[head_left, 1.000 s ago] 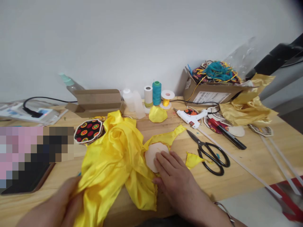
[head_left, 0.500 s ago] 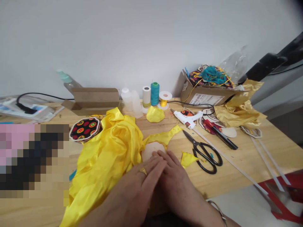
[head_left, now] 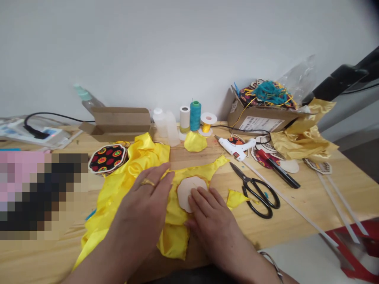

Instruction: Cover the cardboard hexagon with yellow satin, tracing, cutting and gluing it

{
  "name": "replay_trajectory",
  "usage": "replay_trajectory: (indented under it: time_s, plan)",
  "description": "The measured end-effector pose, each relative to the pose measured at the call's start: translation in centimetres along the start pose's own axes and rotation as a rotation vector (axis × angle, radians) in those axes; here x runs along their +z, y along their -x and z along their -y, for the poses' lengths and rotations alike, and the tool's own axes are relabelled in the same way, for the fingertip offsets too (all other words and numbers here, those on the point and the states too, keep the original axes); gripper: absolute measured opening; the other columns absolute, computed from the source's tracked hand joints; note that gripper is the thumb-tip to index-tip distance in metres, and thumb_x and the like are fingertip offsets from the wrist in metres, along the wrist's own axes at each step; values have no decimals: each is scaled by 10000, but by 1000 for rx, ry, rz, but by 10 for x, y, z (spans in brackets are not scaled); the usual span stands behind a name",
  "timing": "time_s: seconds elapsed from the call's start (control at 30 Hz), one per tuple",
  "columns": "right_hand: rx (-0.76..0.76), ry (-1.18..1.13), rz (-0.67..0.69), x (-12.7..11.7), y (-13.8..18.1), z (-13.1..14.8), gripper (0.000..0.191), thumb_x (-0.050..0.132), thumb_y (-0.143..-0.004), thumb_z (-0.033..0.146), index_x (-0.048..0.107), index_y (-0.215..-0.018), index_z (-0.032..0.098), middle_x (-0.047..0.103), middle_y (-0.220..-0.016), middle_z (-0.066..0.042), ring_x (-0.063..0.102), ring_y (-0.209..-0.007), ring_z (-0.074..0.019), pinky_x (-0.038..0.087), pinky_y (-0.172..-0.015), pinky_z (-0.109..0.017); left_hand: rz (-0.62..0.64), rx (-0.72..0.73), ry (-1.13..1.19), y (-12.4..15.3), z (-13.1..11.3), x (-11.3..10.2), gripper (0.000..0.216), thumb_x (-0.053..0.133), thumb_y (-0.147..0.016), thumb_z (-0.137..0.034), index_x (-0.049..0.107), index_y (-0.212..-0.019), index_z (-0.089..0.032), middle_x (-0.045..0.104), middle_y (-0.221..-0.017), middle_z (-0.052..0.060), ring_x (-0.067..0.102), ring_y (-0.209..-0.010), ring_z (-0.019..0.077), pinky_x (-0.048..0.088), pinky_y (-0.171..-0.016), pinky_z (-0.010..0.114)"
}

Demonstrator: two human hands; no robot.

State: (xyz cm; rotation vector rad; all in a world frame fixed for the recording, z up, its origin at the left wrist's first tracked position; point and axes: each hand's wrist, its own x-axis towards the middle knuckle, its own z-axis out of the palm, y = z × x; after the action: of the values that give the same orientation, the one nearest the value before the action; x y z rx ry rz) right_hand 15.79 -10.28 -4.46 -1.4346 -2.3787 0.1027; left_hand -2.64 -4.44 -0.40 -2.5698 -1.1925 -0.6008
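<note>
A big piece of shiny yellow fabric (head_left: 124,185) lies spread on the wooden table (head_left: 296,221). My left hand (head_left: 145,201), with a ring on it, lies flat and open on the fabric, fingers pointing away from me. A pale rounded card shape (head_left: 186,187) rests on the fabric just right of that hand. My right hand (head_left: 210,215) lies open with its fingertips pressing the near edge of the card. A small yellow scrap (head_left: 235,198) sits to the right of my right hand.
Black scissors (head_left: 256,191) and a white glue gun (head_left: 237,148) lie to the right. Thread spools (head_left: 195,116), small bottles, a patterned black disc (head_left: 108,157), cardboard boxes (head_left: 257,116) and gold fabric (head_left: 304,134) crowd the back. White strips (head_left: 337,201) lie at the right.
My left hand has moved from beside my right hand to the left and forward, flattening the yellow fabric. The bunched fabric now lies lower and wider. The card shows more.
</note>
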Motion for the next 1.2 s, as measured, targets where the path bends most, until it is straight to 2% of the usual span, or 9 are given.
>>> replay_trajectory:
  time_s: [0.17, 0.4, 0.6, 0.67, 0.73, 0.9, 1.0, 1.07, 1.2]
  plan:
    - [-9, 1, 0, 1, 0, 0, 397, 657, -877, 340, 639, -1170, 73, 673, -1210, -153, 579, -1152, -315, 479, -1000, -515, 261, 83, 27, -16, 1, 14, 467, 366, -826, 3, 570, -1244, -35, 614, -1309, 225, 482, -1305, 372, 383, -1049, 600]
    - [-16, 6, -29, 3, 1, 0, 406, 657, -877, 350, 637, -1165, 64, 673, -1209, -158, 574, -1154, -317, 473, -1000, -513, 405, -18, -56, -26, 9, 23, 496, 340, -779, 57, 584, -1210, 25, 732, -1019, 235, 551, -1218, 414, 385, -983, 655]
    - [-16, -12, -24, 4, 1, -2, 399, 609, -912, 343, 619, -1197, 64, 667, -1215, -154, 561, -1171, -317, 463, -1012, -519, 114, 16, 53, -12, -7, 10, 441, 378, -831, -25, 573, -1227, -29, 632, -1256, 248, 539, -1231, 385, 453, -984, 568]
    - [-11, -18, -13, 6, 1, -1, 390, 593, -924, 312, 602, -1228, 69, 662, -1222, -150, 547, -1191, -313, 447, -1031, -530, 92, 48, 205, 4, -21, 10, 459, 379, -822, -14, 546, -1246, -71, 642, -1256, 212, 591, -1184, 311, 517, -956, 464]
    - [-11, -17, 2, 7, 1, 0, 386, 598, -921, 266, 585, -1258, 79, 655, -1235, -143, 535, -1209, -312, 435, -1046, -536, 127, -27, 293, 18, -34, 15, 508, 347, -826, 13, 507, -1286, -131, 638, -1282, 164, 610, -1168, 250, 533, -955, 413]
    - [-23, -64, 0, -2, 4, -2, 401, 573, -930, 249, 562, -1272, 40, 631, -1269, -169, 526, -1219, -328, 443, -1044, -539, 216, -75, 337, 28, -45, 31, 487, 358, -796, 39, 544, -1223, -102, 711, -1113, 157, 681, -1005, 259, 583, -862, 424]
    - [9, -117, -137, -20, 11, -14, 327, 522, -933, 167, 579, -1235, 54, 569, -1346, -181, 497, -1246, -309, 460, -1034, -497, 179, -44, 306, 26, -39, 28, 484, 380, -796, 38, 536, -1235, -91, 698, -1133, 166, 669, -1021, 263, 581, -863, 413]
    - [77, -85, -294, -32, 19, -27, 280, 519, -925, 141, 601, -1173, 40, 596, -1270, -211, 526, -1189, -302, 483, -989, -488, 94, 14, 301, 27, -34, 22, 443, 400, -821, 16, 541, -1230, -80, 687, -1152, 175, 654, -1046, 264, 576, -875, 400]
    - [162, 57, -335, -45, 39, -57, 163, 557, -911, 143, 649, -1029, 79, 664, -1039, -173, 595, -979, -277, 527, -852, -472, 31, 118, 314, 33, -29, 10, 329, 458, -866, -33, 602, -1151, -111, 700, -1134, 132, 639, -1046, 246, 548, -918, 390]
